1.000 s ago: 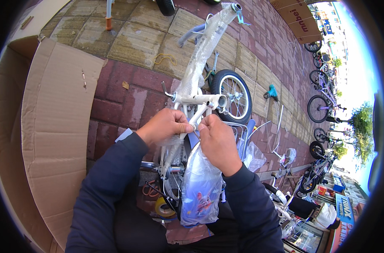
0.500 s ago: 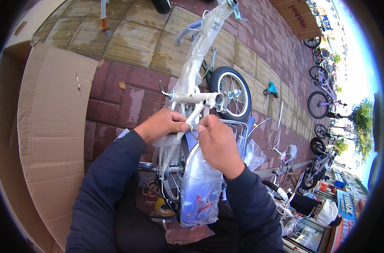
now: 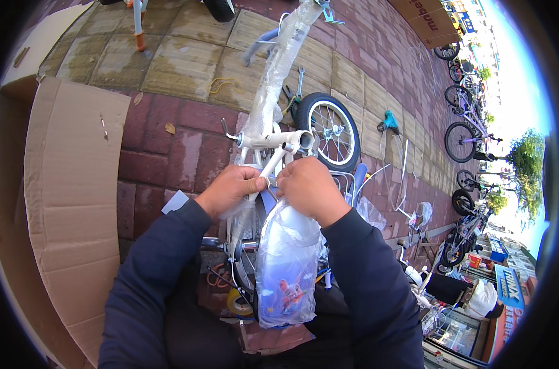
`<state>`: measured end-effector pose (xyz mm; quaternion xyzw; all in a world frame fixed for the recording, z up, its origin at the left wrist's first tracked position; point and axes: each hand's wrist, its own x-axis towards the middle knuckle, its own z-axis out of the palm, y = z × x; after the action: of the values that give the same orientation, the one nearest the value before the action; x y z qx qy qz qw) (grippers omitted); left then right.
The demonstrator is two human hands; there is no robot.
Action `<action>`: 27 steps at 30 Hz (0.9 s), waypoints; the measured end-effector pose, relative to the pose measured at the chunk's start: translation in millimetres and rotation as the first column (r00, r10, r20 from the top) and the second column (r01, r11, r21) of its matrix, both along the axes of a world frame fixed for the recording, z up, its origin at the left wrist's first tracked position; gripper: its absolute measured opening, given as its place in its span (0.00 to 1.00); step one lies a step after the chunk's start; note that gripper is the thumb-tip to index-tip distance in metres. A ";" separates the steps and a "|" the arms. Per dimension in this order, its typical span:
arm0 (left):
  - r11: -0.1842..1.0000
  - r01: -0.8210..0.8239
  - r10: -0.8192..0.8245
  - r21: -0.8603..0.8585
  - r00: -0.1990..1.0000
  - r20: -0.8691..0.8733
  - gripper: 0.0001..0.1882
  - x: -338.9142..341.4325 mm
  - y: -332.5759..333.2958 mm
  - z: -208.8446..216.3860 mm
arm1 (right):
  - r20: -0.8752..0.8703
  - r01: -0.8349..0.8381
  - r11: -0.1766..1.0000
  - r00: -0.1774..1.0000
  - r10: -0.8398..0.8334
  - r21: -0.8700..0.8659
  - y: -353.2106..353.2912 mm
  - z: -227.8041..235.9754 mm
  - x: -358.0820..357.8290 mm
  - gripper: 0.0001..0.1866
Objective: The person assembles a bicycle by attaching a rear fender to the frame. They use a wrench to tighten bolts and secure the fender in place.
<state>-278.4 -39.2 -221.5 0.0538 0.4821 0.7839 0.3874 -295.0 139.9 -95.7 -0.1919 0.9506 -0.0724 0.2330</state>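
Observation:
A white bicycle frame (image 3: 273, 140), partly covered in clear wrap, lies before me. My left hand (image 3: 233, 187) is closed in a pinch beside one of its thin tubes. Close by, my right hand (image 3: 313, 189) pinches too, its fingertips nearly meeting the left ones. A small metal piece shows between them, but its kind is too hidden to make out. Just below my right hand is a blue and white cover (image 3: 287, 270) with a cartoon print, wrapped in plastic. Under the frame, a wheel and a crank axle (image 3: 248, 245) are partly hidden.
A spoked wheel (image 3: 331, 132) with a black tyre lies beyond the frame, near a wrench (image 3: 300, 81). An open cardboard box (image 3: 76, 203) stands on the left. A green-handled tool (image 3: 389, 122) lies on the paving; yellow tape (image 3: 239, 302) is near my legs. Bicycles (image 3: 460, 141) stand at right.
The view has shifted slightly, so the frame sits a little farther left. My right hand has turned and come closer to the left fingertips. Both hands stay pinched at the same spot.

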 end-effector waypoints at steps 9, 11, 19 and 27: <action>0.998 -0.037 0.034 0.042 0.996 0.085 0.20 4.7 0.8 4.2 | 0.105 -0.288 0.892 0.958 0.268 0.348 -5.8 -18.3 -11.0 0.11; 0.999 -0.049 0.047 0.019 0.995 0.084 0.19 5.3 1.6 4.7 | 0.089 -0.204 0.955 0.978 0.189 0.215 -4.2 -16.3 -9.6 0.10; 0.997 -0.063 0.060 0.033 0.994 0.090 0.19 6.4 3.2 4.6 | 0.357 0.453 0.863 0.862 -0.359 -0.226 -1.6 2.1 -3.9 0.06; 0.998 -0.051 0.047 0.034 0.992 0.115 0.20 6.1 3.3 2.2 | 0.390 0.538 0.829 0.804 -0.449 -0.155 -11.8 11.6 -7.1 0.04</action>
<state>-272.3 -35.9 -219.3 0.0041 0.4460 0.8038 0.3938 -302.1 128.1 -84.1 0.0509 0.8953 -0.2857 0.3379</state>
